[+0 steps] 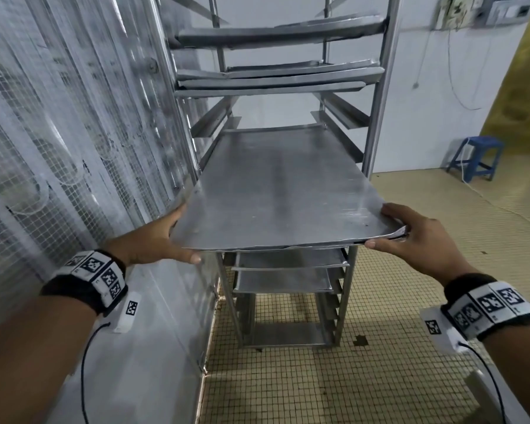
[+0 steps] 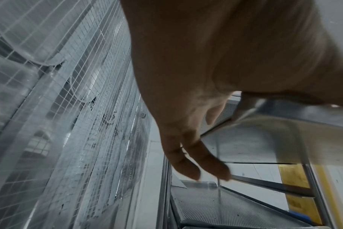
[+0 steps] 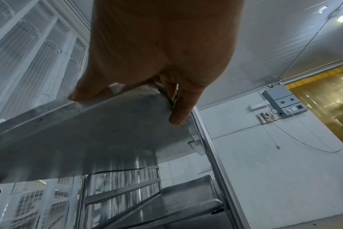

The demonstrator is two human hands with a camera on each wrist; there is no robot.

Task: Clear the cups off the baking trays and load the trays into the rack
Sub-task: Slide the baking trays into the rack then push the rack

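Observation:
A flat grey baking tray (image 1: 282, 191) lies level, its far end between the side rails of the steel rack (image 1: 380, 87) and its near end sticking out toward me. My left hand (image 1: 166, 237) cradles the near left corner: straight fingers (image 2: 188, 167) lie along the left edge and the thumb runs along the front edge. My right hand (image 1: 410, 231) pinches the near right corner, fingers curled over the side edge (image 3: 178, 114) and thumb at the front. The tray's underside (image 3: 88, 139) fills the right wrist view. No cups are in view.
More trays sit in upper slots (image 1: 282, 78) and lower slots (image 1: 288, 261) of the rack. A mesh-covered wall (image 1: 58, 133) runs close along the left. A blue stool (image 1: 478, 157) and a yellow strip curtain (image 1: 520, 87) stand at the right, on the tiled floor (image 1: 318, 377).

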